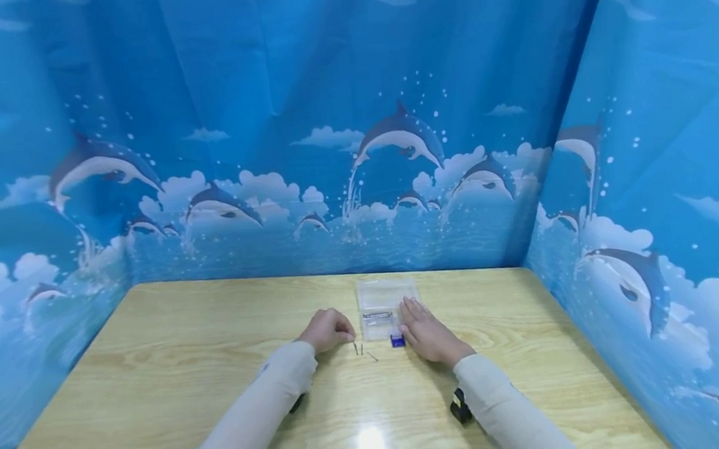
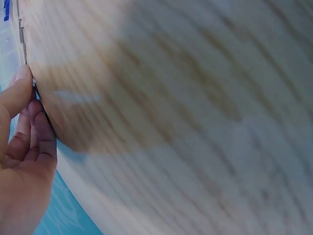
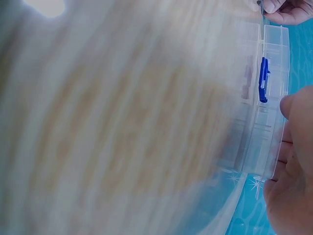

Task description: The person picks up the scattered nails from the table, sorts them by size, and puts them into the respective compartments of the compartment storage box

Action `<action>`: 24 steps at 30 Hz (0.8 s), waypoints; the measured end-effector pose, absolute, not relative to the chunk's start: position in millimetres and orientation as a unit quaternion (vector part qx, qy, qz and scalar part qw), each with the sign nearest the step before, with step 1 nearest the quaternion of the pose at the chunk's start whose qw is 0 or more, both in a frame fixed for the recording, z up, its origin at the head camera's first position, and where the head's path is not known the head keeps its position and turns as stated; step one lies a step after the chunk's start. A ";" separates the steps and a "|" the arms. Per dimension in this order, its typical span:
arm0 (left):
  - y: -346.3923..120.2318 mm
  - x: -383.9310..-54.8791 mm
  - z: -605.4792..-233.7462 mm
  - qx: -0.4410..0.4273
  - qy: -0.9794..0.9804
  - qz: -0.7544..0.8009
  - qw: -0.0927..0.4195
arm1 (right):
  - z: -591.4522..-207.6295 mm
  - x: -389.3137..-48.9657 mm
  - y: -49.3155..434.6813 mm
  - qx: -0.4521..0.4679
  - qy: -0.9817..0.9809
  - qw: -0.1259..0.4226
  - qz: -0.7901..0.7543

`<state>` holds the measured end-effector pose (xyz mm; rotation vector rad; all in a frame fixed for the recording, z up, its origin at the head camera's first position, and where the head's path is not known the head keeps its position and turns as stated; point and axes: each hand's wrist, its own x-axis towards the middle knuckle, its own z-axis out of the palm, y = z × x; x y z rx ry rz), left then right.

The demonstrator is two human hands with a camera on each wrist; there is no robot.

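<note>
L hand pinching a thin metal pc., R hand at the box, per my cams.

Loose metal pins (image 1: 362,349) lie on the table (image 1: 188,375) just in front of the clear box (image 1: 376,332), lid (image 1: 389,293) folded back, blue latch (image 1: 397,341) at its front; more metal pcs (image 1: 377,315) sit inside. I'd judge the pins v. light, stiff, prob. slick & apt to roll; best taken mid-shank btwn thumb & index tips. Box looks light, rigid plastic, might crack or skid; I'd steady it by a side wall. L hand (image 1: 328,330): thumb & fingertips closed nearly together on a thin dark pc. (image 2: 35,89), mostly hidden. R hand (image 1: 426,331): fingers straight, resting along box's R side, thumb toward the front; no pin seen in it.
</note>
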<state>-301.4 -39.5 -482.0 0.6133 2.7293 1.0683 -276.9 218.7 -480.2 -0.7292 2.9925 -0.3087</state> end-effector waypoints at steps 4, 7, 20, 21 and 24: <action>-38.9 -301.6 -482.3 0.216 0.908 0.352 0.071 | -480.1 -275.5 218.5 -0.232 0.967 0.023 -0.101; -40.3 -302.9 -483.3 0.232 0.905 0.349 0.070 | -479.7 -275.2 218.4 -0.231 0.967 0.023 -0.105; -46.7 -305.0 -485.0 0.290 0.889 0.345 0.083 | -479.8 -275.7 219.5 -0.233 0.967 0.025 -0.102; -46.8 -304.9 -484.9 0.289 0.888 0.346 0.084 | -480.2 -275.7 219.4 -0.232 0.967 0.025 -0.101; -47.3 -304.1 -484.3 0.285 0.889 0.347 0.087 | -480.8 -275.7 218.9 -0.233 0.967 0.024 -0.100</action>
